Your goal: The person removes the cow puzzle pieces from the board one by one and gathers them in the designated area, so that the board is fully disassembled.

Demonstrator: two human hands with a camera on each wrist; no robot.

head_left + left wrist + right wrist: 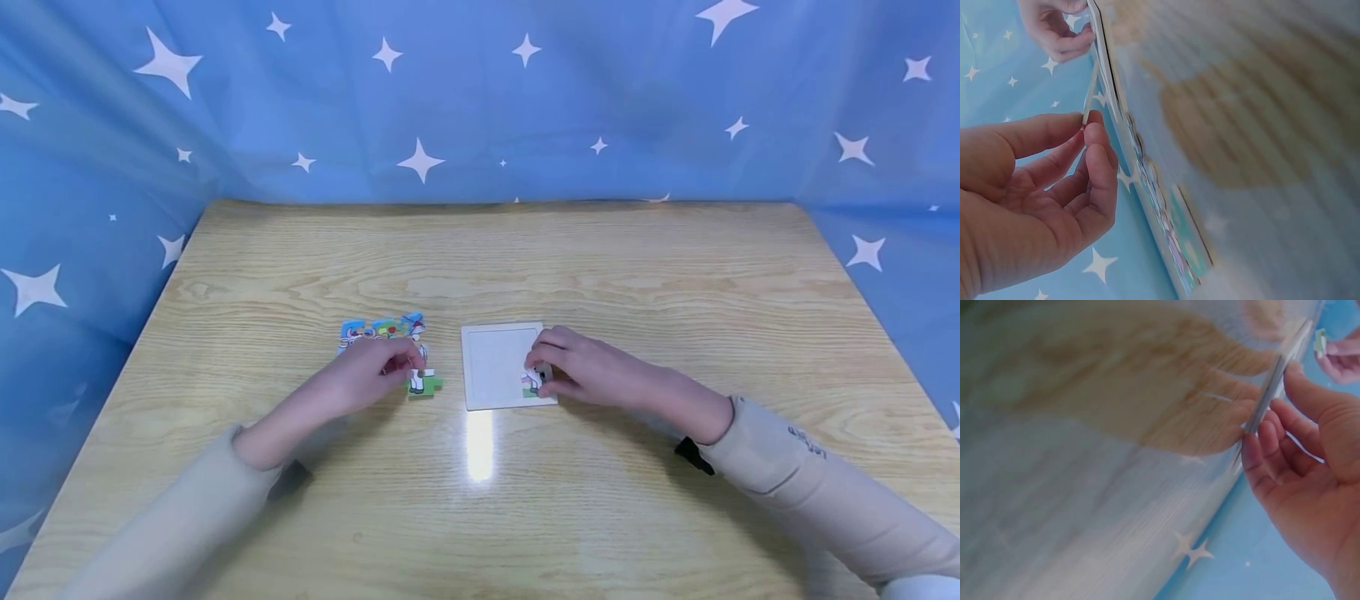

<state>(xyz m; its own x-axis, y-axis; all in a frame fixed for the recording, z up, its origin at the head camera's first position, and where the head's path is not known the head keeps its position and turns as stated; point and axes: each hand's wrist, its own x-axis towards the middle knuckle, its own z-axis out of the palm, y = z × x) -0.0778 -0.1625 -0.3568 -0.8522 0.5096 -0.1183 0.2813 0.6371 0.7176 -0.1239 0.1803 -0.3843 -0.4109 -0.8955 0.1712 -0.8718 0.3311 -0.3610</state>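
Note:
Between thumb and fingertips my left hand (378,367) pinches a jigsaw puzzle piece (430,384), green with white legs drawn on it. In the left wrist view this piece (1090,94) shows edge-on, raised off the table. My right hand (581,367) is curled over the right side of a square white puzzle tray (491,402). Its thumb and fingers lie about a second puzzle piece (531,388) in the tray's lower right corner, partly hidden by the hand. In the right wrist view, the fingers touch the tray's edge (1266,394).
Several colourful puzzle pieces (382,327) lie left of the tray, partly covered by my left hand. The wooden table (480,517) shines with a light reflection in front of the tray. A blue curtain (465,92) with white stars hangs behind and at the sides.

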